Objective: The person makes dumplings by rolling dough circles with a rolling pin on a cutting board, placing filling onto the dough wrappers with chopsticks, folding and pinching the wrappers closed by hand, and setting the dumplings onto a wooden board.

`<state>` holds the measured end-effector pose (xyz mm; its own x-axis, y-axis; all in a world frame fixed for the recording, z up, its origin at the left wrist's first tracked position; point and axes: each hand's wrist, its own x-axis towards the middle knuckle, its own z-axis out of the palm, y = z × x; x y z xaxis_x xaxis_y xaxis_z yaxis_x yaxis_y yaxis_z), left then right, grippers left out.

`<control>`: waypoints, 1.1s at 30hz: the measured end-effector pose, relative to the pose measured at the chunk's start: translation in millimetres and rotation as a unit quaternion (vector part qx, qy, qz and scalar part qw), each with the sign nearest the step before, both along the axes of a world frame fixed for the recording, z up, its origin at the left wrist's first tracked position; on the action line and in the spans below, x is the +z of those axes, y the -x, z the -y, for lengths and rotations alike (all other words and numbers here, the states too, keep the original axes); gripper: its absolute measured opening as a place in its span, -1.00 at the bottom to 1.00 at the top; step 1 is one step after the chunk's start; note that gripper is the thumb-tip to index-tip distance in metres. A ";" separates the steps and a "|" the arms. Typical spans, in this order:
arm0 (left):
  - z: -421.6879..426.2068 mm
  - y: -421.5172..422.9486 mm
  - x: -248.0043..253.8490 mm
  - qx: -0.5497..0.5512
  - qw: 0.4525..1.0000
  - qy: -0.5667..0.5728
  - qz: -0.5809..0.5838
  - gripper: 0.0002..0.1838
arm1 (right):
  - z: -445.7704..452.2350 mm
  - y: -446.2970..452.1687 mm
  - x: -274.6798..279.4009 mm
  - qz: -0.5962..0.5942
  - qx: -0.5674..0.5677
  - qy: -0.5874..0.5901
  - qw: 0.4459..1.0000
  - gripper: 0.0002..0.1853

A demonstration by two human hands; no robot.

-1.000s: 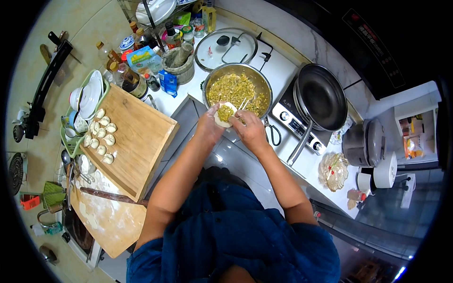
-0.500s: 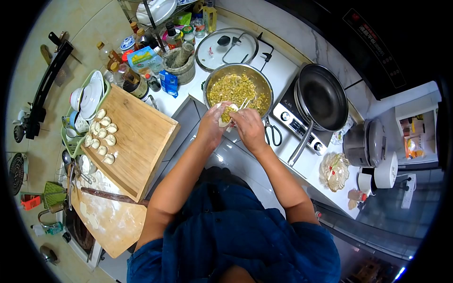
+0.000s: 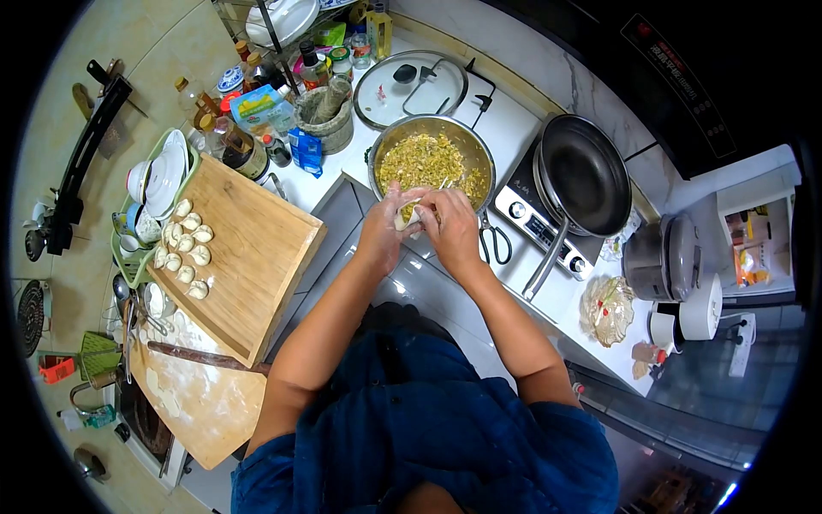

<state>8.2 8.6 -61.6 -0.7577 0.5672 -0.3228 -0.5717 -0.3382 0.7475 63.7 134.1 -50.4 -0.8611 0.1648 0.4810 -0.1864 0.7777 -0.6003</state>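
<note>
Just in front of the metal bowl of chopped filling point(image 3: 432, 163), my two hands meet around a dumpling wrapper point(image 3: 405, 220) with yellow-green filling showing in it. My left hand point(image 3: 384, 230) cradles the wrapper from the left, its floury fingers curled round it. From the other side, the fingers and thumb of my right hand point(image 3: 449, 224) close on the wrapper's edge. A thin pale utensil point(image 3: 444, 182) shows just above my right fingers, against the filling; its lower part is hidden. Several finished dumplings point(image 3: 186, 244) lie at the far end of the wooden tray point(image 3: 248, 248).
Right of the bowl are scissors point(image 3: 495, 242) and a black frying pan point(image 3: 584, 176) on a cooktop. A glass lid point(image 3: 385, 98) and a stone mortar point(image 3: 330, 128) stand behind. Bottom left, a rolling pin point(image 3: 201, 356) lies on a floured board point(image 3: 210, 407).
My right fingers have moved in over the wrapper and now pinch its edge. The wrapper looks more folded, with less filling showing. The tray and bowl have not moved.
</note>
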 end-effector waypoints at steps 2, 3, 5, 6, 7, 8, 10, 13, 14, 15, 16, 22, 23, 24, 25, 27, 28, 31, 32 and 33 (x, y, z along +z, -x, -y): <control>-0.7 -1.8 2.6 0.003 1.000 0.022 -0.020 -0.38 | 1.5 -0.1 3.4 0.011 -0.003 0.015 1.000 -0.86; -1.8 -3.9 7.9 0.008 0.999 0.038 -0.029 -0.37 | 3.0 0.6 4.5 0.009 -0.004 0.025 1.000 -0.85; -1.9 -5.1 10.1 0.013 0.997 0.057 -0.051 -0.33 | 3.6 2.2 4.6 -0.011 -0.002 0.021 1.000 -0.83; -1.8 -4.7 8.8 0.012 0.996 0.059 -0.065 -0.32 | 3.0 3.4 3.7 -0.030 0.002 0.007 1.000 -0.83; -1.7 -4.1 7.1 0.010 0.995 0.062 -0.079 -0.30 | 2.5 4.0 2.7 -0.049 0.005 -0.008 0.999 -0.82; -0.9 -2.7 4.1 0.004 0.996 0.032 -0.080 -0.35 | 1.9 3.7 1.6 -0.054 0.005 -0.015 0.998 -0.83; 1.5 0.1 1.3 -0.009 0.996 -0.026 -0.080 -0.45 | 0.4 2.7 0.3 -0.064 0.003 -0.029 0.997 -0.85; 3.9 -3.2 9.1 -0.023 0.990 0.028 -0.138 -0.49 | -0.4 1.9 4.8 -0.079 -0.025 -0.034 0.996 -0.87; 4.4 -3.4 7.4 -0.026 0.985 0.042 -0.163 -0.49 | -1.0 2.0 7.3 -0.081 -0.029 -0.047 0.995 -0.88; 6.0 -4.1 4.3 -0.029 0.980 0.057 -0.188 -0.48 | -1.2 1.6 10.0 -0.082 -0.033 -0.060 0.994 -0.88; 7.5 -5.1 2.4 -0.030 0.974 0.072 -0.212 -0.47 | -1.0 1.1 11.1 -0.083 -0.036 -0.073 0.993 -0.89; 10.5 -7.4 12.2 0.002 0.977 0.112 -0.181 -0.60 | 0.4 -7.0 22.4 -0.066 -0.027 0.004 0.997 -0.62; 12.2 -6.8 14.9 0.002 0.983 0.092 -0.157 -0.61 | 0.4 -8.6 21.8 -0.049 -0.037 0.038 0.997 -0.59; 14.7 -6.3 17.3 0.003 0.989 0.071 -0.133 -0.62 | -0.3 -10.6 20.7 -0.031 -0.048 0.072 0.996 -0.56; 16.6 -5.8 18.8 0.003 0.993 0.050 -0.109 -0.63 | -1.6 -12.2 19.6 -0.014 -0.058 0.107 0.993 -0.53; 18.3 -5.8 19.9 0.000 0.993 0.042 -0.113 -0.65 | -6.5 -15.3 16.9 0.063 -0.029 0.221 0.973 -0.56; 18.5 -5.6 20.4 -0.001 0.993 0.038 -0.116 -0.66 | -8.2 -16.2 15.8 0.101 -0.014 0.277 0.955 -0.58; 19.1 -5.1 22.1 -0.018 0.993 0.036 -0.107 -0.66 | -8.5 -16.8 14.0 0.099 0.013 0.366 0.925 -0.60; 18.5 -5.3 22.2 -0.013 0.995 0.029 -0.099 -0.66 | -7.9 -17.6 14.3 0.082 -0.002 0.328 0.941 -0.61; 17.9 -5.7 22.3 -0.009 0.996 0.023 -0.090 -0.66 | -7.1 -18.8 15.2 0.064 -0.016 0.291 0.954 -0.62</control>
